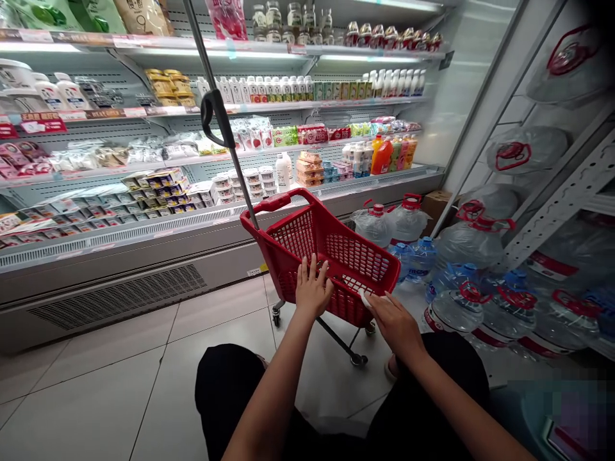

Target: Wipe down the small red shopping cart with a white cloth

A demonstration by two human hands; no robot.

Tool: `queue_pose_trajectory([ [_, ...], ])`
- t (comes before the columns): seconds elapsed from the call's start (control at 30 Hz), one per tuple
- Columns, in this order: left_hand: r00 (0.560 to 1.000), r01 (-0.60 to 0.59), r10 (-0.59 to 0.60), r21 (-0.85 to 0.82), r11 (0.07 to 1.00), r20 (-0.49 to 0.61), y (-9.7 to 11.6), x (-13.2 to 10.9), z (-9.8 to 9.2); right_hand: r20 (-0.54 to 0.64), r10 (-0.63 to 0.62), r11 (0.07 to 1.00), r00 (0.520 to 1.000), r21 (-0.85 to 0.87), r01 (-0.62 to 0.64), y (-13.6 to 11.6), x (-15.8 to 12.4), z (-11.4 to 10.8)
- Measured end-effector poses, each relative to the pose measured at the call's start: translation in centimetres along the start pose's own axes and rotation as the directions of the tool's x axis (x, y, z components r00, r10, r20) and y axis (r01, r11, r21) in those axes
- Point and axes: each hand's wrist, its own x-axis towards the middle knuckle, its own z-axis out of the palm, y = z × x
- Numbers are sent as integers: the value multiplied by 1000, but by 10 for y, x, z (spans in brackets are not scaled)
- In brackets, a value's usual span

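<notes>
A small red plastic shopping cart (355,253) stands in front of me, its handle toward the fridge shelves. My left hand (313,289) is open, fingers spread over the near side of the basket; whether it presses on the rim I cannot tell. At the cart's near right corner is my right hand (396,323), its fingers fairly straight and together. It holds a small white piece, like a tissue (368,299), against the rim. A grey pole (237,166) with a black loop grip rises from the cart's handle end.
An open refrigerated shelf unit (120,243) with dairy packs and bottles runs along the back. Large water bottles (461,307) crowd the right side, by a white perforated rack (552,198). Pale floor tiles (106,397) lie at the left. My dark-clad knees flank the cart.
</notes>
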Motion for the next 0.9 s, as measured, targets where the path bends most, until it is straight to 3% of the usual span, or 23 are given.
queue_pose_trajectory([
  [0.17, 998, -64, 63, -30, 998, -14, 23, -24, 6, 35, -64, 997, 997, 55, 62, -35, -3, 4],
  [0.3, 997, -78, 78, -24, 997, 13, 10, -38, -2, 74, -170, 981, 983, 106, 162, -40, -10, -1],
  [0.4, 993, -99, 99, -2, 995, 60, -7, -37, -12, 114, -230, 970, 966, 104, 219, -15, -14, -6],
  [0.5, 994, -78, 76, 21, 997, 78, -18, -31, -18, 131, -210, 977, 969, 62, 204, 24, -14, -11],
  [0.6, 997, -60, 57, 44, 997, 51, -17, -28, -19, 134, -164, 986, 977, 9, 164, 55, -13, -15],
  [0.67, 999, -43, 42, 62, 997, 20, -9, -30, -16, 125, -122, 992, 985, -11, 124, 59, -12, -14],
  [0.77, 997, -73, 73, 73, 995, 7, 13, -42, -6, 99, -87, 996, 991, 6, 87, 33, -11, -5],
  [0.9, 984, -176, 176, 55, 983, 8, 37, -61, 6, 20, -127, 990, 992, 56, 126, -29, -4, 15],
])
